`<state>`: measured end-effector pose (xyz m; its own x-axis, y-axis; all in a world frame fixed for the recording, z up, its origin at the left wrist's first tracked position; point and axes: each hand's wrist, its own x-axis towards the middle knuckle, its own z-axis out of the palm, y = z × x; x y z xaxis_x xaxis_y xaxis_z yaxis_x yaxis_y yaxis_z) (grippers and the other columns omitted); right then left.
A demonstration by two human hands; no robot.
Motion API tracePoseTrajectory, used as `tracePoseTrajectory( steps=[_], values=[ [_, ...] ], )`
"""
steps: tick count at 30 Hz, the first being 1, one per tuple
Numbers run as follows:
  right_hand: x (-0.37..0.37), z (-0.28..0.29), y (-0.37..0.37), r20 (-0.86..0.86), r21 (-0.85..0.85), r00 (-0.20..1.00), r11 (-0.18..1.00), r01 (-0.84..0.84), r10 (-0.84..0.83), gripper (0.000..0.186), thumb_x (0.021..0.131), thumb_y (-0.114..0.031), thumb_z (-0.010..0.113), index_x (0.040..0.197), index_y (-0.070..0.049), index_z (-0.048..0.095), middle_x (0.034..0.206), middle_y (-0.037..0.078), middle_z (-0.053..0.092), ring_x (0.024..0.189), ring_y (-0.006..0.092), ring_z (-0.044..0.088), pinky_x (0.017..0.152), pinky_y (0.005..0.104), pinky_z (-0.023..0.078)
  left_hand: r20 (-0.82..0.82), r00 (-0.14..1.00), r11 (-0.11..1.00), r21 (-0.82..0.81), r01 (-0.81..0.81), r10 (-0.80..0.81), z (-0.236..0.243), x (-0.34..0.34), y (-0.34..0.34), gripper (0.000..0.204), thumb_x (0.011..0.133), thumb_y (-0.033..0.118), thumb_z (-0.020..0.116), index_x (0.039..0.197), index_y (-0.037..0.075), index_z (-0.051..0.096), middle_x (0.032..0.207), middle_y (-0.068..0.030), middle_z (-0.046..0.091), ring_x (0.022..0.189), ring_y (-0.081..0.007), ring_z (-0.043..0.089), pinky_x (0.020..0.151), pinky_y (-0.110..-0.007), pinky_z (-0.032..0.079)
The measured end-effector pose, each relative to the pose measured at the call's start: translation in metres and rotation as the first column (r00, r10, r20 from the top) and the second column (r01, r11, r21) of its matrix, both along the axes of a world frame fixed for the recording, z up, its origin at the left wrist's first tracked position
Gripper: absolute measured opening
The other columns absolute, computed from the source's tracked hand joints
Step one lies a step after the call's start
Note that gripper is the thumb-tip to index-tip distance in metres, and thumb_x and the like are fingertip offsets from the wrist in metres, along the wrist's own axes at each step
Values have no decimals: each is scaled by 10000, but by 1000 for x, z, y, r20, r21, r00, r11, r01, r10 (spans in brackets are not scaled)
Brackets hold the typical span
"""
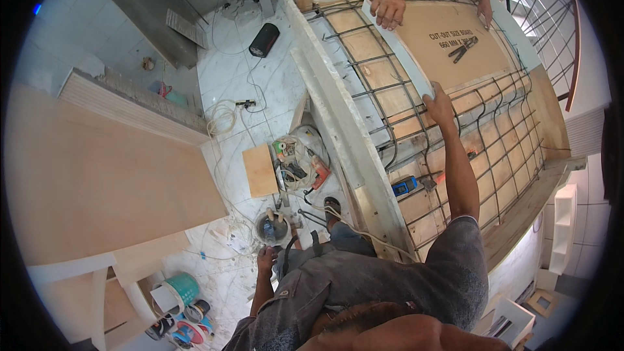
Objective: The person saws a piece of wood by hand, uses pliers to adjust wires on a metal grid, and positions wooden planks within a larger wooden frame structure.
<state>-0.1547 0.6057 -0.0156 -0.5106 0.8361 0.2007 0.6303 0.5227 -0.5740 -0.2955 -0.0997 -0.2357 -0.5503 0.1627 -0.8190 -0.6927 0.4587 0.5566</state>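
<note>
My right hand [439, 105] is closed on the near end of a long pale grey strip [411, 58]. The strip lies along the left edge of a brown board [429, 29], above a grid of steel rebar [374, 58]. A co-worker's hand [388, 5] rests over the strip's far end, and that person's other hand [484, 12] is at the board's far right. Dark pliers [463, 49] lie on the board. My left hand [266, 258] hangs low beside a bucket [273, 226]; its fingers are too small to read.
A concrete-coloured beam [351, 136] edges the rebar form on the left. A blue tape measure [404, 186] lies among the bars. On the tiled floor are an orange drill [320, 170], a black cylinder [264, 40], cables [221, 117] and a teal bucket [181, 289]. A large wooden panel [110, 175] stands left.
</note>
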Motion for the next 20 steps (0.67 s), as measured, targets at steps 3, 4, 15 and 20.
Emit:
tracePoseTrajectory(
  steps=[3, 4, 15, 20],
  values=[
    [-4, -2, -6, 38, 29, 999, 1000, 7, -8, 467, 771, -152, 587, 1209, -24, 490, 903, 321, 622, 877, 477, 607, 782, 505, 472, 2, 1000, 999, -31, -27, 27, -7, 7, -2, 289, 880, 329, 573, 1040, 88, 564, 867, -22, 596, 686, -125, 571, 568, -278, 455],
    [-3, -3, -5, 27, 42, 1000, 999, -6, 5, 467, 772, -155, 587, 1210, -23, 489, 897, 320, 622, 872, 476, 608, 780, 502, 473, 6, 1000, 999, -29, -25, 26, -7, 7, -2, 293, 879, 330, 574, 1039, 85, 564, 865, -24, 595, 683, -124, 569, 566, -278, 454],
    [5, 15, 0, 102, 5, 995, 1000, -9, 9, 476, 769, -163, 590, 1215, -30, 490, 859, 309, 629, 850, 454, 625, 784, 481, 482, -12, 1000, 1000, 18, -23, 23, -1, -18, 7, 302, 903, 269, 545, 1108, 48, 535, 887, -50, 592, 701, -135, 577, 575, -285, 463],
    [15, 3, -9, 106, 85, 994, 996, 11, -20, 537, 756, -178, 634, 1256, -65, 473, 882, 304, 634, 868, 443, 630, 794, 466, 491, -22, 999, 999, -22, 27, -27, 3, -25, 13, 330, 912, 289, 546, 1139, 50, 524, 942, -60, 602, 722, -154, 591, 595, -306, 478]
  ],
)
